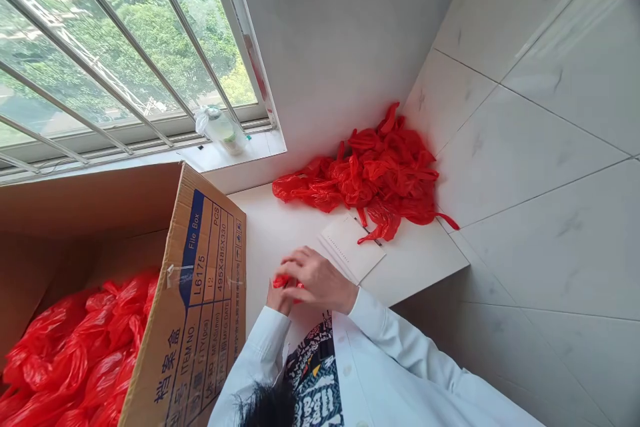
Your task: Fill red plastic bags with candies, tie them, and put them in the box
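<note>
In front of my chest, both hands meet over a small crumpled red plastic bag. My left hand is closed around the bag and partly covered by the other hand. Above it, my right hand bends its fingers over the same bag; they are slightly blurred. Just beyond the hands, an open notebook lies on the white tabletop. A heap of red plastic bags lies at the back, and one loose bag overlaps the notebook's corner.
At the left stands a large open cardboard box with many red plastic bags inside. A clear plastic container in a bag sits on the windowsill. A grey wall and a tiled wall bound the table.
</note>
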Action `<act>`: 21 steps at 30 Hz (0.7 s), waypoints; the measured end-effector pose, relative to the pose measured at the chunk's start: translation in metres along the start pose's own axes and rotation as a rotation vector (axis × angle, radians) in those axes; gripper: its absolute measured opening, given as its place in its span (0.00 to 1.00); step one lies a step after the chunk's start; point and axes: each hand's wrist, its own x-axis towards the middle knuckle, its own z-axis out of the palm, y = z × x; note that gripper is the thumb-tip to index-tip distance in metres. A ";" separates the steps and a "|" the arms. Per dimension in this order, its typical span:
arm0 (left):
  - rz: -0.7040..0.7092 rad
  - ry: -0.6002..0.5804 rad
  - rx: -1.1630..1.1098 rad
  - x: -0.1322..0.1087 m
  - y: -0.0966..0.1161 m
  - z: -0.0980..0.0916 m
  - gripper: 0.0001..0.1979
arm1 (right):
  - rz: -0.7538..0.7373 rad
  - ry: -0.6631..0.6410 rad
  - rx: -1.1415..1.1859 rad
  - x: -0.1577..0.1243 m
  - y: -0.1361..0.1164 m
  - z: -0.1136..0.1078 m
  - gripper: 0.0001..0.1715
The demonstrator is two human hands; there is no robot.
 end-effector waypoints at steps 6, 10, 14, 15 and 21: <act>-0.117 -0.230 -0.344 0.012 0.019 -0.015 0.17 | 0.372 0.032 0.379 -0.005 0.056 0.014 0.14; -0.163 -0.193 -0.380 0.016 0.025 -0.014 0.17 | 0.445 0.045 0.522 -0.005 0.066 0.021 0.11; -0.275 -0.240 -0.544 0.018 0.022 -0.018 0.17 | 0.481 0.177 0.558 -0.003 0.052 0.009 0.10; -0.288 -0.245 -0.606 0.019 0.021 -0.019 0.17 | 0.458 0.163 0.554 -0.003 0.049 0.004 0.09; -0.088 -0.190 -0.388 0.020 0.010 -0.024 0.16 | 0.289 -0.238 0.518 -0.020 0.056 -0.008 0.11</act>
